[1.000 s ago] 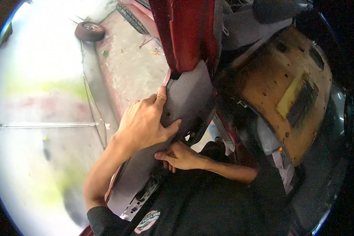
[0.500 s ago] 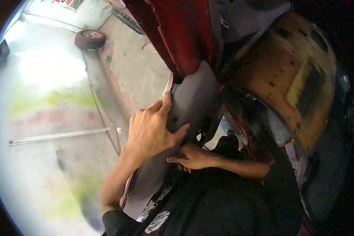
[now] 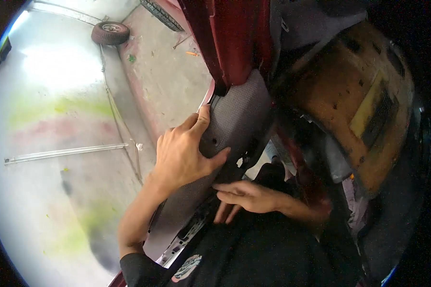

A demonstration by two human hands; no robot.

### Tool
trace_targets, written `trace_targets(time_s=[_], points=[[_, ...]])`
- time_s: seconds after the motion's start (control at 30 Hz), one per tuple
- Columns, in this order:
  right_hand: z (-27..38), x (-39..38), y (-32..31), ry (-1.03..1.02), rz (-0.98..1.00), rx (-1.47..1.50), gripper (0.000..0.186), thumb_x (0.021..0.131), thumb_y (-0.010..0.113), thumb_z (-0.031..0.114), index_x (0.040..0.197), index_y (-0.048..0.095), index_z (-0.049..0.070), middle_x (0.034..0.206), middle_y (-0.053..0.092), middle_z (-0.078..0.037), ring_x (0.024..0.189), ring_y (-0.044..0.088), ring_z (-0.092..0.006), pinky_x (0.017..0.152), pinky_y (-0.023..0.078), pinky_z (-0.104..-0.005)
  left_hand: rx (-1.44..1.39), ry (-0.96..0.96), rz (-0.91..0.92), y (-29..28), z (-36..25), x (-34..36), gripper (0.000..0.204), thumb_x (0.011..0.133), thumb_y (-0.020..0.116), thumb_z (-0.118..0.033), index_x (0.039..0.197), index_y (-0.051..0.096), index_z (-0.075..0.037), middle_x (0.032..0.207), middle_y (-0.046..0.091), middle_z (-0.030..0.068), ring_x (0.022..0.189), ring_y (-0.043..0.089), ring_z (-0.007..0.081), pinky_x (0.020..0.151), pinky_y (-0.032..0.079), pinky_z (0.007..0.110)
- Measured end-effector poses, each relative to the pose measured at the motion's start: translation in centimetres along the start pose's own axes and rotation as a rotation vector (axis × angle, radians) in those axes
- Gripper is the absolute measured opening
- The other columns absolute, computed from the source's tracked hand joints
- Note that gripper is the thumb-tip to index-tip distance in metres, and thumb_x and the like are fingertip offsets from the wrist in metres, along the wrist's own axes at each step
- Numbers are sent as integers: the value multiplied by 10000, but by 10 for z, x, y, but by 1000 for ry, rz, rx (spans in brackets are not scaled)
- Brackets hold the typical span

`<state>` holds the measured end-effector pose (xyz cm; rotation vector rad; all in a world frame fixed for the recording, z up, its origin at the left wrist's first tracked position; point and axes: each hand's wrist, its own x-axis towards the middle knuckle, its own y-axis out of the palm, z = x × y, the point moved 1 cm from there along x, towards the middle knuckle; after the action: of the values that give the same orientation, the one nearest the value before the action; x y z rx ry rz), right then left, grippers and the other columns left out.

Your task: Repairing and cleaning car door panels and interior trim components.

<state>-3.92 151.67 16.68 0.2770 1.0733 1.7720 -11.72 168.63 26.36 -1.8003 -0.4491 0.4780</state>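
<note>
A grey textured trim panel (image 3: 242,105) covers part of a dark red car part (image 3: 239,43), perhaps a door. My left hand (image 3: 179,155) lies on the panel with its fingers spread. Its index finger rests along the panel's outer edge, and the thumb stretches across the face, below a small dark hole (image 3: 214,141). Lower down, my right hand (image 3: 249,196) has its index finger extended to the panel's inner edge. Its other fingers point downward, apart, and I see nothing held in them. Beneath that hand runs a dark strip with slots and metal (image 3: 189,234).
A brown, stained board-like panel (image 3: 330,95) stands to the right. On the left is a pale, paint-stained wall (image 3: 38,191) with a white tube or rail (image 3: 67,154) and hanging cables (image 3: 111,98). A wheel (image 3: 110,33) sits far back beside the concrete floor (image 3: 165,71).
My right hand has shifted slightly right and down; its index finger is now stretched out and its lower fingers are more spread. My left hand stays on the panel. The view has shifted slightly.
</note>
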Motion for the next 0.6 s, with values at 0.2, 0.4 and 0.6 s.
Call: trace_targets(time_s=[0.2,0.4,0.6], points=[[89,13,-80,-1129,-1188,-855,384,1004,643,220,1305,550,0,1223,555,-155,1129,552,-257,977,454,-387,38,40,-89,9,-2,-5,961,687,854,-375,1459,459,39,1137,667,184,918,702,371,745,574,453],[105,84,-122,-1367,-1169,-739,536,1012,557,438,1264,498,-31,1201,487,-174,1156,479,-310,1051,355,-433,132,83,-199,18,-6,-5,926,677,861,-372,1431,493,22,1023,624,155,860,676,328,702,576,430],[96,91,-132,-1381,-1101,-462,497,964,612,466,1104,506,1,1013,483,-83,1003,480,-215,958,385,-374,139,-43,-216,22,-8,-11,900,701,853,-435,1458,521,-77,975,591,112,809,649,293,685,547,428]])
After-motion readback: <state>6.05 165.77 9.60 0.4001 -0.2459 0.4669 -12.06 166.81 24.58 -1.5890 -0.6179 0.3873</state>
